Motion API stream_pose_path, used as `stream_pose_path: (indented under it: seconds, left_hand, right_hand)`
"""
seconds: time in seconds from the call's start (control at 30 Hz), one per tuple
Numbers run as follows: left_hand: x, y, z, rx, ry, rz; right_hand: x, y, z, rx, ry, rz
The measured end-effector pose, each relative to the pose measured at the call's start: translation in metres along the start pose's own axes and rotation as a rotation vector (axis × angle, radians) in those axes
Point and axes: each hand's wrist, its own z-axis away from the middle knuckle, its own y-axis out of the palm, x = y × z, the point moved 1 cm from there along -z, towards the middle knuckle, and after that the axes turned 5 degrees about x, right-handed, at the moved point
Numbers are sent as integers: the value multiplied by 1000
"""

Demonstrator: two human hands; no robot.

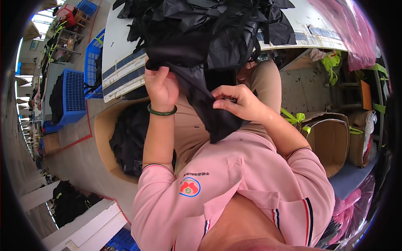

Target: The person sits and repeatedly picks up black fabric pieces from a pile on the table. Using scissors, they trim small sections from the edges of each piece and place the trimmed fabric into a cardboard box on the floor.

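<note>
A piece of black fabric (209,113) hangs from a big heap of black fabric pieces (209,29) on the white table (121,54) down over my lap. My left hand (161,88), with a green bangle at its wrist, grips the fabric's upper left edge near the table's rim. My right hand (236,102) pinches the same piece at its right side, a little lower. The strip's lower end lies against my pink shirt.
A cardboard box (104,138) full of black fabric stands on the floor at my left. Another open cardboard box (331,142) sits at my right. Blue plastic crates (73,96) stand further left. Pink plastic sheeting (356,29) lies on the table's right end.
</note>
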Motion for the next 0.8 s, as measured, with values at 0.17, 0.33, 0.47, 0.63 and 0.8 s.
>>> stream_pose_path:
  seconds: [0.17, 0.33, 0.47, 0.63, 0.8]
  left_hand:
    - [-3, -22, 8, -199, -97, 306]
    - [3, -8, 16, -128, -168, 390]
    - [0, 13, 12, -288, -197, 107]
    - [-1, -10, 39, -97, -416, 335]
    - [8, 13, 44, 11, -450, -273]
  right_hand:
    - [8, -8, -24, -377, -142, 76]
    - [14, -1, -48, -416, -168, 212]
    - [0, -9, -48, -357, 14, 40]
    - [4, -32, -37, -395, 166, -246]
    - [-2, -30, -34, -391, 143, -302]
